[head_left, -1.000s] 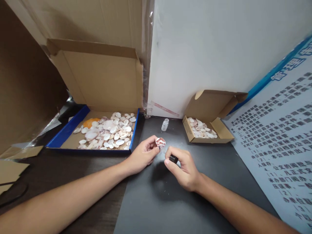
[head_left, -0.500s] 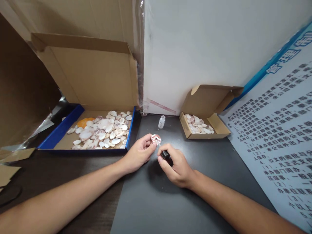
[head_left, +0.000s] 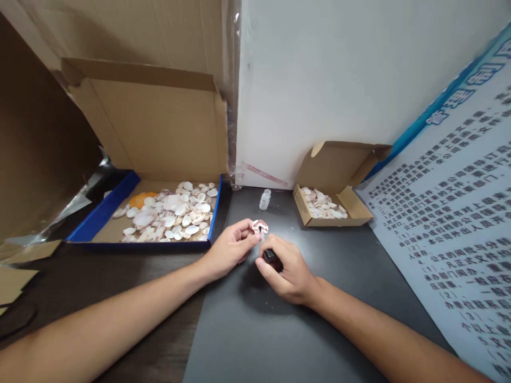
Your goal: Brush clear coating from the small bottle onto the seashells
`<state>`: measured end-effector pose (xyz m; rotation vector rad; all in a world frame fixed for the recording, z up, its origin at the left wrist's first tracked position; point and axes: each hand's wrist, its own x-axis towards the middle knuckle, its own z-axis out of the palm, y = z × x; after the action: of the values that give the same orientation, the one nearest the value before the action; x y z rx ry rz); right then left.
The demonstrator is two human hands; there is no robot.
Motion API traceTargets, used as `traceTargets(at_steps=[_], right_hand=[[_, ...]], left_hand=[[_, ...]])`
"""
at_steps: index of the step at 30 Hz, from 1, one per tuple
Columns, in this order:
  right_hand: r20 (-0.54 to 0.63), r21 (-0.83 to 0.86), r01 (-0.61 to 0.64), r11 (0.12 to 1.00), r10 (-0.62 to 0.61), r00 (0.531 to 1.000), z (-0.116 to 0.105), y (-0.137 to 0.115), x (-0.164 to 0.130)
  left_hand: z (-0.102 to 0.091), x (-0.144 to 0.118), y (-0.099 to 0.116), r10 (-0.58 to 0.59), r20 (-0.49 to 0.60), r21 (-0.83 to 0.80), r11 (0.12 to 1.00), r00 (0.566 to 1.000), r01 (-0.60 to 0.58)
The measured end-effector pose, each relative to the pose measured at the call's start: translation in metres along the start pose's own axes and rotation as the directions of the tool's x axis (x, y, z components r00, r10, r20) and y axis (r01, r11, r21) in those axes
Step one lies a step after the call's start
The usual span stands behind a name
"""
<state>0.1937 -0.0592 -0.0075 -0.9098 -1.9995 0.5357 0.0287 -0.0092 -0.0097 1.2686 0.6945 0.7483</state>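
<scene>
Between the fingertips of my left hand (head_left: 230, 243), a small white-and-red shell (head_left: 260, 224) is pinched by its near edge. My right hand (head_left: 290, 272) is wrapped around a black cylindrical tool (head_left: 271, 259), whose front end faces the shell close by. A dark thin shape shows against the middle of the shell; I cannot tell whether the tool touches it. Just beyond the shell stands a small clear glass vial (head_left: 265, 199), upright. Fingers hide most of the tool's body.
At left, a blue-edged cardboard box (head_left: 99, 213) with its lid up holds many shells (head_left: 171, 215) and an orange one (head_left: 141, 200). A smaller cardboard box (head_left: 339, 221) with shells stands at right. A printed sheet (head_left: 439, 229) leans along the right side. Pale specks lie on the grey mat (head_left: 247, 340).
The camera view has shifted slightly. The shell and the black tool are closer together, with a dark thin shape more plainly seen at the shell's middle. Both hands keep their grips.
</scene>
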Motion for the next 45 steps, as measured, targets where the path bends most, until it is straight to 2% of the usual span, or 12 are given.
traceTargets(at_steps=[7, 10, 18, 23, 28, 35, 40, 45], right_hand=[[-0.046, 0.058, -0.074, 0.996, 0.076, 0.996, 0.009, -0.013, -0.004], [-0.055, 0.092, -0.103, 0.99, 0.108, 0.993, 0.011, -0.013, -0.004], [-0.053, 0.056, -0.016, 0.998, 0.019, 0.998, 0.009, -0.011, -0.008], [-0.033, -0.023, 0.044, 0.999, -0.045, 0.998, 0.005, -0.011, -0.01], [0.006, -0.049, 0.102, 0.994, -0.102, 0.995, 0.002, -0.007, -0.008], [-0.077, -0.045, -0.008, 0.999, 0.005, 0.997, 0.0, -0.004, -0.009], [-0.052, 0.009, 0.03, 0.999, -0.03, 0.998, 0.001, -0.004, -0.009], [-0.17, -0.066, -0.072, 0.995, 0.06, 0.984, -0.004, -0.006, -0.006]], left_hand=[[0.009, -0.008, 0.0, -0.043, 0.084, -0.168, 0.984, 0.996, 0.056], [0.013, -0.012, -0.002, -0.064, 0.1, -0.149, 0.986, 0.993, 0.078], [0.007, -0.011, -0.004, -0.104, 0.118, -0.113, 0.987, 0.988, 0.117], [-0.003, -0.008, -0.003, -0.118, 0.083, -0.014, 0.993, 0.99, 0.12], [-0.004, -0.007, 0.001, -0.11, 0.051, 0.102, 0.989, 0.993, 0.104], [-0.003, -0.007, 0.0, -0.13, 0.072, 0.1, 0.987, 0.989, 0.122], [-0.003, -0.008, -0.002, -0.05, 0.078, 0.208, 0.978, 0.996, 0.033], [-0.001, -0.009, 0.002, 0.003, 0.073, 0.287, 0.958, 0.997, -0.024]])
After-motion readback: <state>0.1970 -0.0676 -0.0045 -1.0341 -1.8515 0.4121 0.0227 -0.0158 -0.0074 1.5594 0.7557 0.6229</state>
